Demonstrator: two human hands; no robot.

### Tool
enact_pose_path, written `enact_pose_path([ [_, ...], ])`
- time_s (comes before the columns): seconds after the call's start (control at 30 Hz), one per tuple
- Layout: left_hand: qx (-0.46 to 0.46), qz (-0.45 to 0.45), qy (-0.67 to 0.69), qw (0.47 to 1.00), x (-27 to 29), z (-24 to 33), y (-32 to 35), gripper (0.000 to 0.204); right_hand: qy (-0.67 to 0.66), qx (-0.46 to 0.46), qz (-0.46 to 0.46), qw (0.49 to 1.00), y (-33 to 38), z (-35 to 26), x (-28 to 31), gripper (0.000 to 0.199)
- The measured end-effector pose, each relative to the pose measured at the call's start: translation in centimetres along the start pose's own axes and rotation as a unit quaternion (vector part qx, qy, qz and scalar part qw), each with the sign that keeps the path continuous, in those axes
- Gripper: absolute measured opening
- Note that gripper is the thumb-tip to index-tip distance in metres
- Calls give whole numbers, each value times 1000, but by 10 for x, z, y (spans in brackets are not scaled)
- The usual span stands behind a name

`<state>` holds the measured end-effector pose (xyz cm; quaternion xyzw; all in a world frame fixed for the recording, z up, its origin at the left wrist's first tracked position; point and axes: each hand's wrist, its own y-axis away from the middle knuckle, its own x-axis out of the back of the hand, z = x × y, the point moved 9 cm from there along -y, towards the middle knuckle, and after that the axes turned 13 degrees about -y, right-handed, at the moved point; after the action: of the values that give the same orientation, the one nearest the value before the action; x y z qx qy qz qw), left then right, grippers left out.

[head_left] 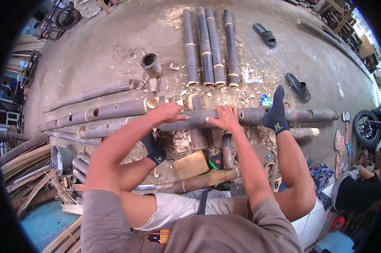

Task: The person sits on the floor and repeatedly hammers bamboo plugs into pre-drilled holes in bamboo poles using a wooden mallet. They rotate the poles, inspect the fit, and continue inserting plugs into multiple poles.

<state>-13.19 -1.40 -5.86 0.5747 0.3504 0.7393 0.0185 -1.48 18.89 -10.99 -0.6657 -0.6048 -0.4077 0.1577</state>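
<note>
A dark bamboo pole [253,116] lies crosswise in front of me, with cut openings along its right part. My left hand [168,113] is closed over its left end, the fingers curled; their tips are partly hidden. Further right along the same pole, my right hand [227,119] lies on top with thumb and fingers spread. My right foot in a dark sock [276,110] rests against the pole. Under it, between my hands, a short bamboo length [197,139] runs crosswise as a support. Pale wood chips [181,142] are scattered around it.
Several upright-pointing bamboo lengths [205,46] lie ahead. Notched poles [110,110] extend left, near a dark cylindrical container [151,64]. A wooden block [190,165] sits close to my legs. Black sandals [298,87] lie right; a grey bucket [60,159] stands left.
</note>
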Motion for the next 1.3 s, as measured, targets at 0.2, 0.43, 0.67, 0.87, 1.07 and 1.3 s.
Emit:
enact_pose_path([
  [0.2, 189, 247, 61, 948, -19, 37, -21, 43, -103, 6, 223, 969, -90, 28, 60, 56],
  [0.43, 217, 373, 74, 899, -14, 30, -4, 31, -76, -130, 242, 959, -190, 53, 36, 55],
  [0.67, 230, 345, 81, 906, -18, 28, -5, 31, -219, -120, 168, 954, -212, 42, 3, 68],
  [0.87, 199, 417, 76, 884, -11, 35, -4, 29, -670, -235, 94, 698, -185, 49, -34, 52],
  [1.07, 231, 362, 79, 899, -22, 28, -3, 37, -708, -182, 16, 682, -102, -14, 2, 54],
  [1.3, 226, 294, 436, 820, -45, -16, -9, 72, -611, -56, 64, 787, 59, -87, -21, 47],
])
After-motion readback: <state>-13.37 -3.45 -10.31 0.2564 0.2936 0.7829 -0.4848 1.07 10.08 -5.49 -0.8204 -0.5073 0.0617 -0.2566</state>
